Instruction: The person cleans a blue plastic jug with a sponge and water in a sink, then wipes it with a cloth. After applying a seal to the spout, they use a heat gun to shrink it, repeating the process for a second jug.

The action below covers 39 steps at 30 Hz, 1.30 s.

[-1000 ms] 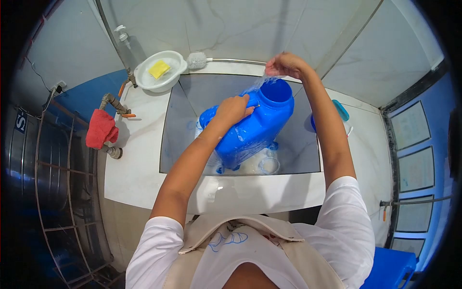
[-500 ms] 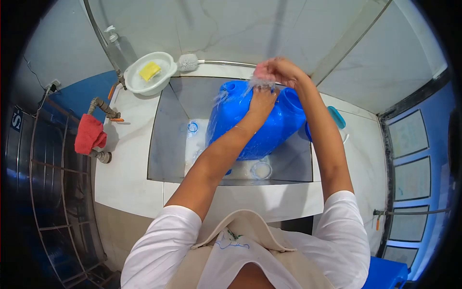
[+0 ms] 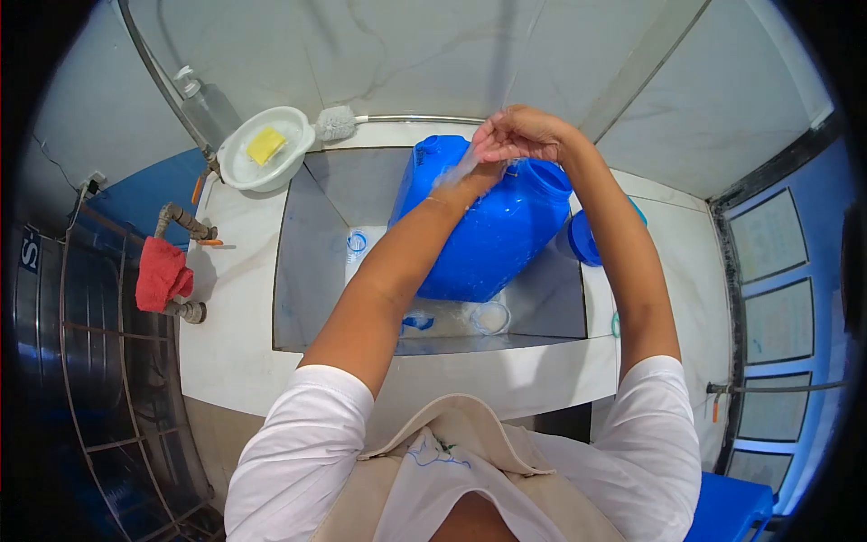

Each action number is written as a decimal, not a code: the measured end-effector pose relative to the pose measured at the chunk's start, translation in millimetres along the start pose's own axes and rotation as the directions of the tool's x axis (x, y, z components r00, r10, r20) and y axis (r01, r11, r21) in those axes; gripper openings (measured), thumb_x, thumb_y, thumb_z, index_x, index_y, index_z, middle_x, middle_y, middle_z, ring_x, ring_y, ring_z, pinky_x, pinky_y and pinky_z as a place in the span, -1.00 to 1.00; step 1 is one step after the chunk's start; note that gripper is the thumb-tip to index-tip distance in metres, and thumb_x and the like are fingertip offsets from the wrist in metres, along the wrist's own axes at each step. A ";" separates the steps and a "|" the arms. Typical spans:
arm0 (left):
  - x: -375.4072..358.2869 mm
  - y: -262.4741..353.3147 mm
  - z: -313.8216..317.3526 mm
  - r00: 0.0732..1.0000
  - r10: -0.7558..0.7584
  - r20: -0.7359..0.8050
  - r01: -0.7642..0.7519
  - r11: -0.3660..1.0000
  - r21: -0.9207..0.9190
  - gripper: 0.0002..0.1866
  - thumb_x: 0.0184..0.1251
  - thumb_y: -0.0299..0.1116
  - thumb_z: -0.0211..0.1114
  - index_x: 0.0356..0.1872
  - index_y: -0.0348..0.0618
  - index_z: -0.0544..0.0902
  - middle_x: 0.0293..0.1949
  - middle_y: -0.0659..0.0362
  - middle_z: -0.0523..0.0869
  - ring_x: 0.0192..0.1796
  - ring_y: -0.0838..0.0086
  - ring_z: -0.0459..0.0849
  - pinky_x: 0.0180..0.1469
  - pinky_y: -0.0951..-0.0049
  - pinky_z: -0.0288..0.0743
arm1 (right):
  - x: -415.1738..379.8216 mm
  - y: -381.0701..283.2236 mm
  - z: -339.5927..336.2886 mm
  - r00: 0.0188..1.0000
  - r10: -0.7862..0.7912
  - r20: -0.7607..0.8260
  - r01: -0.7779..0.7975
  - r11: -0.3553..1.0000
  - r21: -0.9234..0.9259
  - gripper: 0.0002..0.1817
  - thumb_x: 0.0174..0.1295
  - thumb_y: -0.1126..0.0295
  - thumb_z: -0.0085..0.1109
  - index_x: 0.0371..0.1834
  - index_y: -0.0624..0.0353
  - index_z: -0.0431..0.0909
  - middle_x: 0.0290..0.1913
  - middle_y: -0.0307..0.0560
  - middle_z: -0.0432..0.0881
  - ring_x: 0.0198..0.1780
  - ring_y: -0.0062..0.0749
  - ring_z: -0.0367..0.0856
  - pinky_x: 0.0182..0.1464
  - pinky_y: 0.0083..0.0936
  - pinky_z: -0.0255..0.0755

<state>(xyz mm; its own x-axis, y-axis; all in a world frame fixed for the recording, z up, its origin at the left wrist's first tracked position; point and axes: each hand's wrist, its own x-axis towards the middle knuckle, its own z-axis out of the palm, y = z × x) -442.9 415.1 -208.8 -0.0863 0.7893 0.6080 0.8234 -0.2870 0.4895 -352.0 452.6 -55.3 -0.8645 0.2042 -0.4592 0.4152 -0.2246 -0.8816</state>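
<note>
A large blue jerrycan (image 3: 488, 244) leans in the sink, with a wide round opening at its upper right and a smaller raised neck at its upper left. Against its top, between the two openings, lies my left hand (image 3: 483, 178); its fingers are mostly hidden by water and my other hand. Just above, my right hand (image 3: 524, 134) has its fingers loosely bent and apart, with no object visible in them. Water (image 3: 459, 173) streaks down and left from these fingertips over my left hand and wrist.
The grey sink (image 3: 312, 271) has wet, foamy patches. Along its back edge are a white basin (image 3: 237, 167) with a yellow sponge (image 3: 265, 144), a pump bottle (image 3: 208, 108) and a long-handled brush (image 3: 336, 123). A red cloth (image 3: 163, 274) hangs on the left pipe. A blue lid (image 3: 584, 239) is at right.
My left hand has shifted slightly left, its fingers now less visible. The water has gone from a splash over my hand to a streak toward my wrist. The jerrycan looks slightly turned.
</note>
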 end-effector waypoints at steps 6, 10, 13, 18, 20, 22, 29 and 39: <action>4.0 -4.2 -10.7 0.961 0.276 -0.032 -0.265 0.946 0.184 -0.64 0.11 -0.10 0.18 -0.13 -0.08 0.56 -0.06 0.06 0.56 0.04 0.23 0.50 0.06 0.27 0.40 | 6.4 4.8 -3.5 0.993 -0.073 -0.097 0.059 0.989 -0.138 -0.82 0.13 0.54 -0.15 -0.36 0.40 0.48 -0.38 0.01 0.56 -0.31 -0.38 0.63 -0.19 -0.59 0.60; -3.0 12.1 -31.9 0.942 -0.076 0.326 -0.039 0.942 0.333 -0.60 0.11 -0.05 0.19 -0.15 -0.12 0.58 -0.09 -0.03 0.60 -0.01 0.14 0.56 0.04 0.24 0.42 | 19.2 12.1 -7.3 0.977 -0.130 -0.170 0.057 0.923 -0.382 -0.85 0.11 0.50 -0.07 -0.40 0.31 0.51 -0.41 -0.07 0.57 -0.41 -0.48 0.60 -0.26 -0.64 0.56; -6.9 12.9 -51.7 0.796 -0.312 0.518 0.121 0.922 0.368 -0.47 0.07 0.14 0.16 -0.18 -0.12 0.62 -0.15 -0.05 0.63 -0.06 0.10 0.58 0.01 0.21 0.42 | 22.6 14.5 -6.9 0.981 -0.119 -0.152 0.046 0.907 -0.419 -0.87 0.08 0.52 -0.06 -0.44 0.32 0.51 -0.43 -0.08 0.57 -0.41 -0.47 0.59 -0.27 -0.65 0.55; -39.7 32.5 -99.4 0.781 -0.311 0.541 0.184 0.944 0.275 -0.42 0.06 0.20 0.15 -0.12 -0.11 0.57 -0.27 -0.08 0.65 -0.19 0.04 0.61 -0.08 0.16 0.43 | 25.7 19.2 -7.3 0.975 -0.154 -0.158 0.071 0.898 -0.434 -0.88 0.05 0.55 -0.04 -0.44 0.32 0.52 -0.44 -0.08 0.57 -0.42 -0.45 0.60 -0.29 -0.63 0.55; -57.9 39.6 -113.1 0.795 -0.328 0.510 0.226 0.941 0.253 -0.42 0.08 0.20 0.13 -0.10 -0.11 0.57 -0.28 -0.09 0.65 -0.20 0.03 0.61 -0.09 0.15 0.43 | 27.2 20.3 -5.3 0.973 -0.141 -0.183 0.043 0.888 -0.457 -0.88 0.04 0.56 -0.03 -0.43 0.32 0.52 -0.44 -0.07 0.57 -0.41 -0.44 0.60 -0.28 -0.62 0.55; -74.9 49.0 -127.0 0.784 -0.406 0.469 0.307 0.911 0.276 -0.41 0.12 0.21 0.09 -0.08 -0.10 0.57 -0.27 -0.12 0.64 -0.18 0.03 0.60 -0.10 0.15 0.44 | 27.8 20.8 -4.3 0.966 -0.178 -0.186 0.100 0.925 -0.365 -0.87 0.08 0.55 -0.01 -0.42 0.38 0.53 -0.40 0.05 0.59 -0.41 -0.33 0.63 -0.33 -0.54 0.59; -133.7 40.1 -140.1 0.775 -0.595 0.213 0.549 0.801 0.241 -0.38 0.16 0.19 0.04 -0.11 -0.22 0.56 -0.20 -0.14 0.63 -0.11 -0.02 0.58 -0.06 0.12 0.42 | 28.1 29.3 -6.3 0.969 -0.150 -0.196 0.121 0.980 -0.155 -0.85 0.13 0.58 -0.07 -0.36 0.48 0.48 -0.37 0.13 0.58 -0.37 -0.29 0.64 -0.29 -0.57 0.61; -189.5 25.9 -157.9 0.581 -0.814 0.023 0.811 0.581 0.063 -0.44 0.17 0.06 0.12 -0.08 -0.29 0.55 -0.24 -0.17 0.64 -0.16 0.03 0.62 -0.11 0.21 0.45 | 37.5 50.4 -5.4 0.957 -0.142 -0.252 0.033 0.919 -0.394 -0.83 0.14 0.55 -0.11 -0.41 0.40 0.51 -0.41 0.04 0.59 -0.43 -0.36 0.62 -0.29 -0.59 0.59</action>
<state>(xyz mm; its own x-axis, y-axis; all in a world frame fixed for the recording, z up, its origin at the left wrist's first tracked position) -493.8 172.3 -212.6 -0.7069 0.7048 -0.0598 0.4435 0.5076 0.7387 -362.0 454.1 -117.5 -0.8154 0.4671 -0.3420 0.4644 0.1753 -0.8681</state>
